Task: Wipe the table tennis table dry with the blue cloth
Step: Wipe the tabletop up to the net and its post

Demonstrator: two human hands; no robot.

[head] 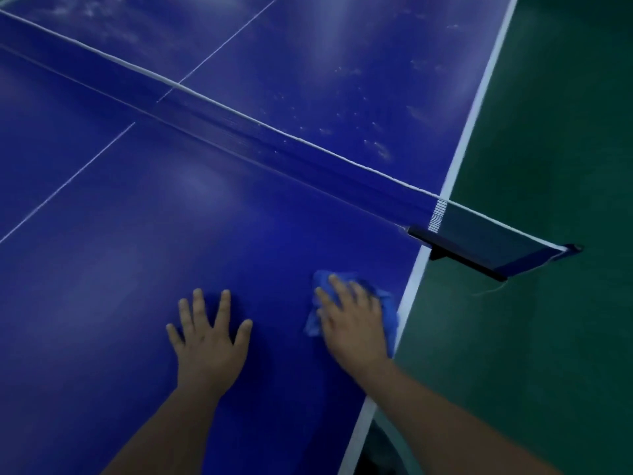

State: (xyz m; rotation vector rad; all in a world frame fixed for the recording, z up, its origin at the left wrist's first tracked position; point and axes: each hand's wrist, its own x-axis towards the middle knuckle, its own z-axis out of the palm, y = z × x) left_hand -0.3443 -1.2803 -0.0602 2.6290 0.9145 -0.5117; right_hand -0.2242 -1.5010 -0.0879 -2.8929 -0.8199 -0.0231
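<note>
Blue cloth point(313, 323) sits bunched under my right grip point(352, 320), fingers flat and pressing it, near the tabletop point(137, 269) edge by the net clamp point(455, 248). Left grip point(209, 341) is spread flat, holding nothing. The cloth looks soft and floppy, so I'd palm its middle.

Left hand point(209, 341) flat, fingers point(224, 305) spread — right hand point(352, 323) pressing down.

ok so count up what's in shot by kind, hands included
hands: 2 (left hand, right hand)
blue cloth: 1
table tennis table: 1
net: 1
net clamp: 1
total: 6
</note>
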